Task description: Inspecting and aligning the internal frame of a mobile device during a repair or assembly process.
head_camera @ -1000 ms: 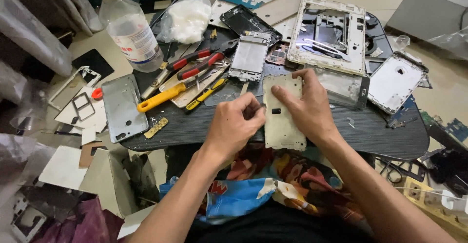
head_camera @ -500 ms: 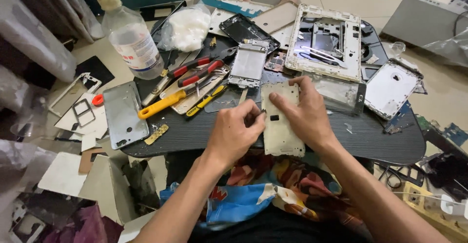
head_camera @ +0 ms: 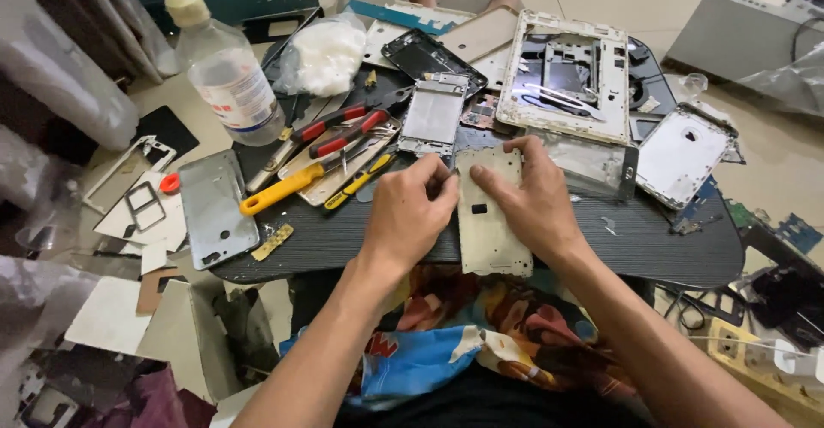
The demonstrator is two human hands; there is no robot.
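Note:
A pale beige phone frame plate (head_camera: 489, 230) lies flat at the near edge of a dark round table (head_camera: 652, 252). My right hand (head_camera: 534, 200) rests on its right side, fingers spread over the top and pressing it down. My left hand (head_camera: 410, 213) is curled at the plate's left edge, fingertips pinched against that edge; whether a small tool is in them is hidden.
Red-handled pliers (head_camera: 343, 129), a yellow-handled screwdriver (head_camera: 283, 189), a clear bottle (head_camera: 225, 76), a silver phone back cover (head_camera: 215, 209), a white tablet frame (head_camera: 566, 76), a silver phone shell (head_camera: 682, 155) and a plastic bag (head_camera: 324, 54) crowd the table. Loose parts litter the floor.
The view has shifted slightly. Both hands stay on the plate, with the left fingers pressed closer against its left edge.

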